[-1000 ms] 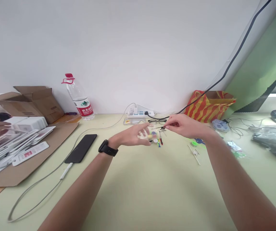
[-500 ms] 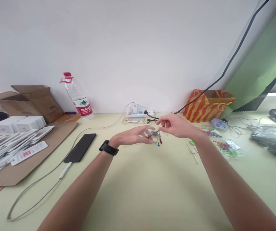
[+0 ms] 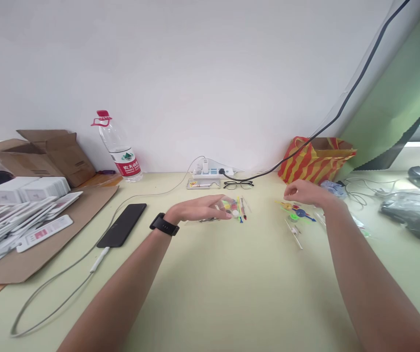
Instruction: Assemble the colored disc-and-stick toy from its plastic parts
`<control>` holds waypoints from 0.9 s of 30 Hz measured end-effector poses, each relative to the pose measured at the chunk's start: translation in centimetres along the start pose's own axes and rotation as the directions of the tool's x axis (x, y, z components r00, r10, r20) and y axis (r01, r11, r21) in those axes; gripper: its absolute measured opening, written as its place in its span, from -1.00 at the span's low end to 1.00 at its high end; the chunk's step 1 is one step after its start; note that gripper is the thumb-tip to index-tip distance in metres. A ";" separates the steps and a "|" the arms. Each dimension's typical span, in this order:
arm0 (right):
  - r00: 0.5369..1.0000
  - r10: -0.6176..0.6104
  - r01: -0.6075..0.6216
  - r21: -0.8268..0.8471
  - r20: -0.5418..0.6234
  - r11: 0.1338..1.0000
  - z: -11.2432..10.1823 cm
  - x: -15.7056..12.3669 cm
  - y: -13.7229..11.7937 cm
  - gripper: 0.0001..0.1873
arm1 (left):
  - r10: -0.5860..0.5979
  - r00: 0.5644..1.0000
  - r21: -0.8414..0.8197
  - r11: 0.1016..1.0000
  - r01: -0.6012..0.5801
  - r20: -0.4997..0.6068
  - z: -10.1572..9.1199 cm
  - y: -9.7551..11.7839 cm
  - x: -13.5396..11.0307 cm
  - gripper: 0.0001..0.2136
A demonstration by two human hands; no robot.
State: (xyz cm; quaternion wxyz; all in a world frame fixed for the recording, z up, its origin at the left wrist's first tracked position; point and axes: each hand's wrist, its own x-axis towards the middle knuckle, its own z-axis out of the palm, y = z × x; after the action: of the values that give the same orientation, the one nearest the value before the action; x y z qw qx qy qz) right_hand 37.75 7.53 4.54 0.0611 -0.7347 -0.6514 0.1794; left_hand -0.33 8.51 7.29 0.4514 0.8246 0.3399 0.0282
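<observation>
My left hand (image 3: 199,209), with a black watch (image 3: 164,225) on the wrist, lies low over the pale green table (image 3: 224,283). Its fingers are closed on a small clear packet of coloured pieces (image 3: 229,207). A few thin coloured sticks (image 3: 241,209) lie just right of the packet. My right hand (image 3: 305,192) hovers palm down farther right, fingers loosely apart and holding nothing. Right below it lies a scatter of small coloured parts (image 3: 298,213), with a white stick (image 3: 295,233) in front of them.
A black phone (image 3: 123,225) on a white cable lies to the left. Beyond it are white flat packs (image 3: 19,215) on cardboard, a brown box (image 3: 49,151) and a water bottle (image 3: 121,150). By the wall are a power strip (image 3: 212,172), glasses (image 3: 238,184) and a striped bag (image 3: 316,157). Dark items (image 3: 415,215) sit far right.
My right hand has left the packet and swung right to the scattered coloured parts. The left hand sank slightly with the packet. A person's hand seen at the far left a second ago is gone.
</observation>
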 end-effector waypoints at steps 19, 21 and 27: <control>0.997 -0.073 0.072 0.123 -0.002 0.990 0.2 0.1 0.4 -0.79 | 0.045 0.997 -0.118 0.992 -0.038 0.058 0.1 0.5 -0.3 -0.41; 0.984 -0.092 0.119 0.187 -0.151 0.975 -1.2 -1.0 -0.4 -0.83 | 0.057 0.997 -0.120 0.992 -0.049 0.061 0.0 0.6 -0.4 -0.42; 0.880 -0.257 0.459 0.579 -0.399 0.674 -3.8 -5.1 -4.9 -0.63 | 0.069 0.997 -0.153 0.986 -0.061 0.044 -0.1 0.3 -0.4 -0.42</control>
State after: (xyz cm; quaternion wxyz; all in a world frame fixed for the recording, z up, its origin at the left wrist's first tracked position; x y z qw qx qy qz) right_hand 34.05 3.80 10.58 0.4427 -0.5391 -0.6621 0.2739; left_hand -0.49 8.25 7.64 0.5197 0.7990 0.2985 0.0483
